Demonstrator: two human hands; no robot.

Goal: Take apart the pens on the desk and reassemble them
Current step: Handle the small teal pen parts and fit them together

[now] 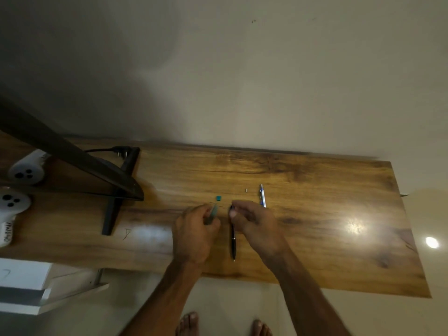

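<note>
My left hand [194, 229] grips a translucent teal pen barrel [213, 211] that points up and away from me. My right hand [254, 221] is closed around a small dark part [231, 207] at its fingertips; what that part is stays unclear. A black pen [233, 241] lies lengthwise on the wooden desk [315, 214] between my hands, its far end hidden under my right fingers. A small teal cap [218, 198] lies just beyond my left hand. A silver and blue pen [262, 195] rests past my right hand, with a tiny white piece [246, 190] beside it.
A dark monitor on a black stand [114, 190] takes up the desk's left part. Two white controllers [14, 204] lie at the far left, and a black plug [118, 150] sits behind the stand. White boxes [31, 287] stand below the desk edge. My bare feet [189, 323] show below.
</note>
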